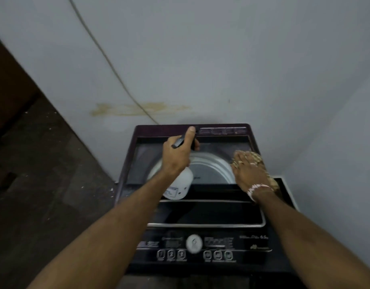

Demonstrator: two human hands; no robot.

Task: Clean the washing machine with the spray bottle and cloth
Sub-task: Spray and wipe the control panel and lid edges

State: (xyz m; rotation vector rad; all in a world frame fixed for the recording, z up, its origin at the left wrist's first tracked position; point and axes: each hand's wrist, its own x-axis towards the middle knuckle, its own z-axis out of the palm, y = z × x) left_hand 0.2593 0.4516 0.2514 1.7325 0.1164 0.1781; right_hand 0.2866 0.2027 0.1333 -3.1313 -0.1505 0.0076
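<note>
From your head camera, the washer [200, 243] stands against a pale wall [221, 59], with a dark floor [44, 163] to its left. A cable [109, 61] runs down the wall to the washer's far left corner, crossing a yellowish stain [121, 108]. A white-edged dark object [284, 184] sits just beside the washer's right side; you cannot tell what it is. The lid [205, 213] is folded open, lying across the middle of the top, between you and the drum [211, 170]. At the near edge is the control panel with a white dial [193, 243] and a row of buttons [171, 255].

Your left hand [179, 155] is wrapped tight around the neck of the bottle [180, 184], over the left part of the drum opening. The bottle's long axis runs near to far: its white body hangs toward you under your wrist, and its black spray head points away, toward the washer's far edge. Your left fingers [190, 132] curl over the head, with the forefinger stretched along the top and the rest hidden beneath.

Your right hand [248, 172] lies flat, fingers [239, 158] spread, pressing the cloth [257, 158] onto the right rim of the opening. The tan cloth is under the palm and shows past the fingertips and along the hand's right side. A pale bracelet [256, 189] circles that wrist.
</note>
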